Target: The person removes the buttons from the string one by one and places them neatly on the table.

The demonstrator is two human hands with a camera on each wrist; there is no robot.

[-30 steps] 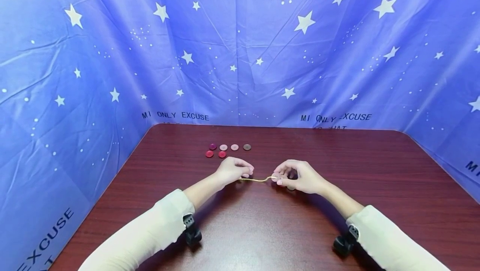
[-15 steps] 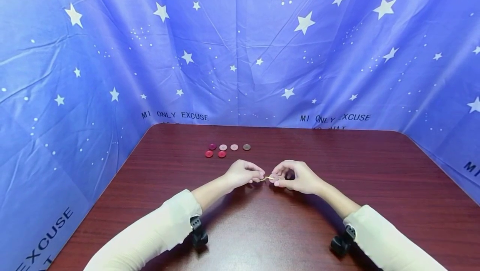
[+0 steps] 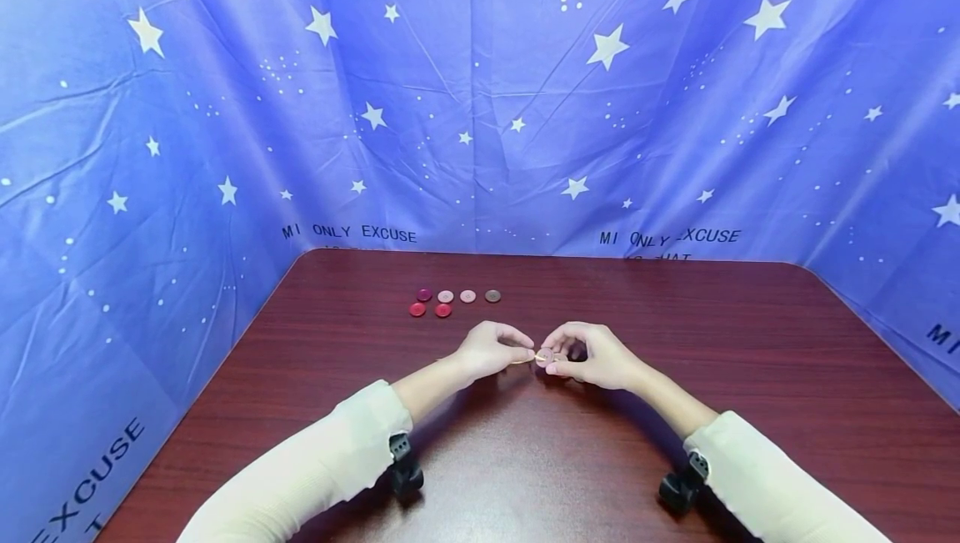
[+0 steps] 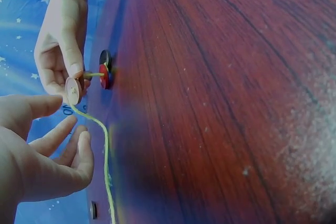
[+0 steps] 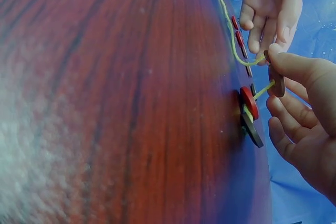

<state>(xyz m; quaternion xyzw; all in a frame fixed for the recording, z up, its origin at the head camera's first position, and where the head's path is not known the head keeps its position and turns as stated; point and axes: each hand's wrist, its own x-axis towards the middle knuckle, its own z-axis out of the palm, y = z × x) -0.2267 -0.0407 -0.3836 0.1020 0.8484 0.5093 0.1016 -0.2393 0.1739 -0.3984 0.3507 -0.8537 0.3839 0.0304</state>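
Note:
My right hand (image 3: 603, 357) pinches a pinkish button (image 4: 74, 91) between thumb and fingers; a brown button (image 5: 276, 81) sits close behind it. A yellow cord (image 4: 106, 153) comes out of the pinkish button's face and trails away past my left hand. On its other side the cord runs to a red button (image 5: 249, 103) and a dark button (image 5: 252, 129), strung below my right fingers. My left hand (image 3: 491, 349) is right beside the pinkish button, its fingers (image 4: 55, 171) loosely bent and spread, fingertips at the button's edge.
Farther back on the dark red wooden table (image 3: 480, 476) lie loose buttons in two rows: a purple button (image 3: 424, 295), pale pink buttons (image 3: 446, 297), a grey-brown button (image 3: 492, 296) and red buttons (image 3: 417, 309). Blue star-printed cloth (image 3: 480, 93) surrounds the table's back and sides.
My left hand has moved right, up to the button in my right hand. The cord, earlier stretched across the gap between my hands, now trails leftward past my left hand. My right hand barely moved.

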